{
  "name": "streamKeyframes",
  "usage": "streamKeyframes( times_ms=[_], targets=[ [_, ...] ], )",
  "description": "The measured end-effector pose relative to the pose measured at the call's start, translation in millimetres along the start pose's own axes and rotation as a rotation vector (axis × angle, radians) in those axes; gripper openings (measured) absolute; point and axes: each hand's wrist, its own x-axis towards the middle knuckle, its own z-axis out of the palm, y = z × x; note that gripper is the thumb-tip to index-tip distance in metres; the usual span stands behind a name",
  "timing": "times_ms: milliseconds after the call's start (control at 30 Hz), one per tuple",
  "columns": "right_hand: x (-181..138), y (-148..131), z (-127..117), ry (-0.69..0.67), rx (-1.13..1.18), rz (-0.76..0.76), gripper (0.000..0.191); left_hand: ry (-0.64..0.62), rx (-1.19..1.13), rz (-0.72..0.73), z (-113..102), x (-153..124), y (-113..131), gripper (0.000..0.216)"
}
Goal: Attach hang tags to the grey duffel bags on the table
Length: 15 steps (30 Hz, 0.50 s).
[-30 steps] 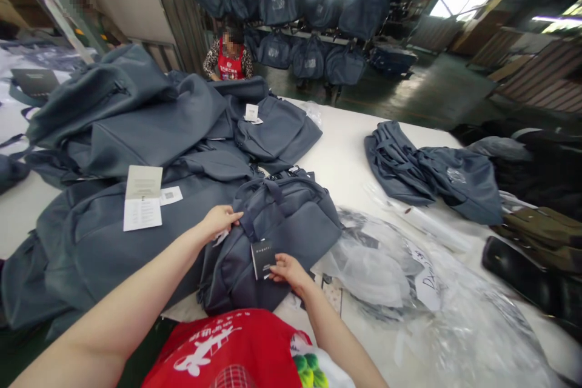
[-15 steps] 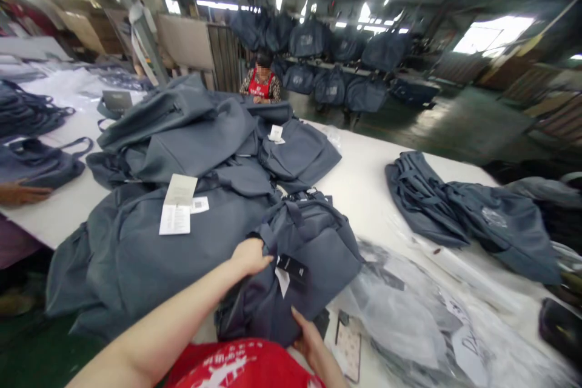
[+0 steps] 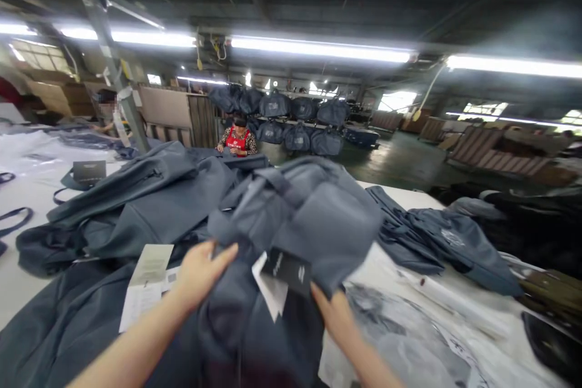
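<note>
A slate-blue bag [image 3: 331, 218], blurred by motion, is lifted up in front of me. My left hand [image 3: 200, 273] is closed on its left side, thumb stretched across the fabric. At the lower right side my right hand [image 3: 336, 312] grips the same bag, fingertips beside a black hang tag [image 3: 287, 268]. A white paper tag [image 3: 270, 291] dangles under the black one. More slate-blue bags [image 3: 140, 212] lie heaped to the left, and one carries a beige and white tag [image 3: 148, 279] close to my left forearm.
Two more blue bags [image 3: 464, 242] lie on the white table [image 3: 409, 197] at right. Clear plastic bags [image 3: 409, 327] cover the near right. A co-worker in a red apron [image 3: 239, 140] is beyond the pile, before a rack of hanging bags [image 3: 275, 103].
The bag has risen from the table, with both hands moving up along with it. My view has tilted upward, showing more of the ceiling lights.
</note>
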Motion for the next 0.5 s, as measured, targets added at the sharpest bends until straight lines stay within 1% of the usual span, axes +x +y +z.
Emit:
streamKeyframes(
  times_ms=[33,67,100,133,167,200,233,267,300,333,367,433,467,500],
  targets=[
    [36.8,-28.4,-9.8,0.047,0.019,-0.027,0.036,0.080,0.073,0.000,-21.9,30.4,15.9,0.047],
    [75.7,-56.0,-19.3,0.097,0.038,-0.039,0.038,0.199,0.170,-0.004,-41.7,57.8,30.3,0.047],
    [113.2,-81.0,-27.6,0.135,0.043,-0.049,0.039,0.304,0.203,0.005,-58.2,79.7,42.1,0.046],
    [145.5,-102.1,-33.6,0.167,0.051,-0.060,0.040,0.407,0.221,0.020,-70.3,94.1,50.4,0.048],
    [169.2,-118.5,-36.4,0.235,0.064,-0.094,0.040,0.588,0.190,0.078,-77.2,100.2,54.9,0.045],
    [181.9,-129.9,-35.1,0.294,0.065,-0.129,0.039,0.678,0.080,0.117,-78.2,98.1,55.1,0.041],
    [183.1,-135.9,-29.4,0.329,0.070,-0.193,0.038,0.690,-0.078,0.142,-72.9,89.4,51.0,0.037],
    [173.4,-136.1,-19.1,0.324,0.078,-0.266,0.036,0.614,-0.262,0.143,-61.4,76.3,42.9,0.035],
    [155.0,-130.8,-4.7,0.279,0.092,-0.338,0.034,0.444,-0.413,0.098,-44.6,61.0,31.4,0.033],
    [130.7,-120.5,12.5,0.147,0.117,-0.383,0.030,0.214,-0.592,0.028,-24.1,45.5,17.6,0.033],
    [103.3,-106.3,31.1,0.003,0.156,-0.352,0.029,0.033,-0.767,-0.079,-1.6,31.0,2.6,0.037],
    [48.9,-72.3,66.0,-0.277,0.302,-0.123,0.034,-0.155,-1.007,-0.283,42.0,5.7,-25.8,0.045],
    [25.1,-55.6,79.8,-0.374,0.381,0.003,0.039,-0.233,-1.095,-0.355,60.6,-5.3,-37.5,0.050],
    [4.6,-40.7,90.1,-0.421,0.431,0.096,0.042,-0.292,-1.153,-0.413,76.3,-15.8,-46.8,0.055]
  ],
)
